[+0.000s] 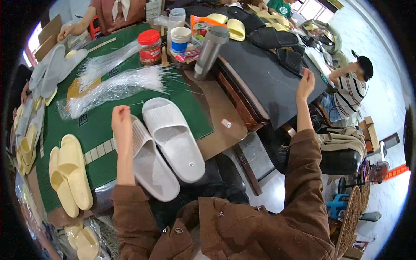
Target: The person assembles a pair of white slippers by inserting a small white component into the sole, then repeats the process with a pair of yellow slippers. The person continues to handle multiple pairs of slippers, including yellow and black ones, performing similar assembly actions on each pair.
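Observation:
A pair of grey slippers lies side by side in front of me, the left slipper partly behind my left forearm and the right slipper beside it. My left hand is closed in a pinch above the left slipper's toe end; a faint thin strand shows close to its fingers. Raised far out to the right, over the dark table, my right hand is also pinched closed. What either hand holds, if anything, is too fine to make out. Bundles of thin clear plastic strands lie beyond the slippers.
Yellow slippers rest at the green mat's left. A red-lidded jar, a paper cup and a steel flask stand at the back. Black slippers lie on the dark table. Other people sit around.

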`<act>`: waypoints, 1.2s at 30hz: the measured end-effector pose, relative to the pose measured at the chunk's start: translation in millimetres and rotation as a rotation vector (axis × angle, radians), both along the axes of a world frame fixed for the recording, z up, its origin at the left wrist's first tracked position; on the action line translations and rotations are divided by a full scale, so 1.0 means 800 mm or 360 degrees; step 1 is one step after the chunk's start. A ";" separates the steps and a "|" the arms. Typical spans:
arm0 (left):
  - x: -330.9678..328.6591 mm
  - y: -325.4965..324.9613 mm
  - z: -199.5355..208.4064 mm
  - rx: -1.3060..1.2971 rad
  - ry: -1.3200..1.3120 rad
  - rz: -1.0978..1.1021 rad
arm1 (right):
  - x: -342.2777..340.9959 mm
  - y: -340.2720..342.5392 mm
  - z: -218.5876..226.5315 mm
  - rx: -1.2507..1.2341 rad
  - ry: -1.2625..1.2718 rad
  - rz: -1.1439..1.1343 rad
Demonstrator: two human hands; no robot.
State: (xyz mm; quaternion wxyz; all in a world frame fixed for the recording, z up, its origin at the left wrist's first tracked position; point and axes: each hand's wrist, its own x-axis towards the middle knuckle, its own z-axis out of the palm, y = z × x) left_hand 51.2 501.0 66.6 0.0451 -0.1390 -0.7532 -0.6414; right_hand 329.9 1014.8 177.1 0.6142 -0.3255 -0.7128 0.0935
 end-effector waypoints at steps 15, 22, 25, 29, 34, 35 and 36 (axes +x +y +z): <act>0.007 0.006 0.003 0.0582 -0.0228 -0.0062 | 0.012 0.230 -0.038 -0.0627 -0.0615 -0.0314; 0.014 -0.001 0.018 0.0505 -0.0218 -0.0035 | 0.005 0.171 -0.016 -0.0726 -0.1030 -0.0432; 0.013 0.000 0.013 0.0486 -0.0216 -0.0090 | 0.025 0.143 -0.007 -0.0524 -0.0939 -0.0031; 0.010 0.012 0.016 0.0394 -0.0180 -0.0130 | 0.054 0.049 0.015 -0.0566 -0.0985 0.0510; 0.009 -0.002 0.010 0.0379 -0.0215 -0.0101 | 0.025 -0.105 0.027 -0.0720 -0.0971 0.0951; 0.009 -0.001 0.013 0.0409 -0.0221 -0.0092 | 0.020 -0.134 0.033 -0.0729 -0.1003 0.0980; 0.010 0.000 0.014 0.0289 -0.0174 -0.0073 | 0.017 -0.155 0.033 -0.0741 -0.1030 0.1000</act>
